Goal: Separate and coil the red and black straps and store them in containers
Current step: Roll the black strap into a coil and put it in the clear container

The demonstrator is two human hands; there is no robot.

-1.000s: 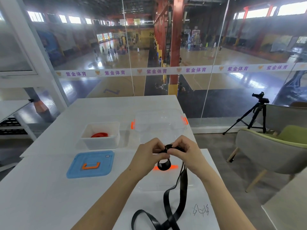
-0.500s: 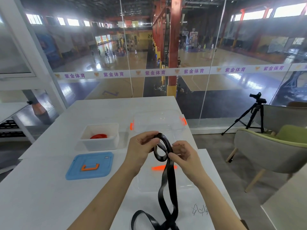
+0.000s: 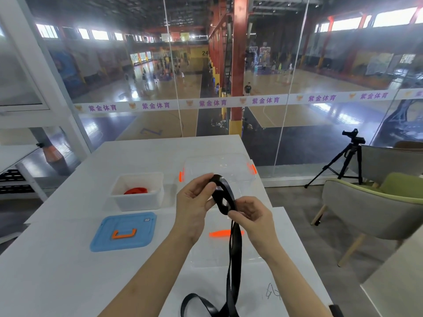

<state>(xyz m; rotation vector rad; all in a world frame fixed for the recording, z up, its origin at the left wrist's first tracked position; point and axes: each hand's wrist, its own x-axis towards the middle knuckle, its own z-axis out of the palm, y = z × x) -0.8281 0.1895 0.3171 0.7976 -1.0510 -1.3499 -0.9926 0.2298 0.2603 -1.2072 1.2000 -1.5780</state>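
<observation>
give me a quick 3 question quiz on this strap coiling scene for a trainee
1. True or false: the red strap already lies in the white container.
2. Which hand pinches the top of the black strap loop? A) left hand B) right hand
3. Fill in: the blue lid lies on the table with an ____ handle on top.

Key: 1 true; 2 A; 3 orange
</observation>
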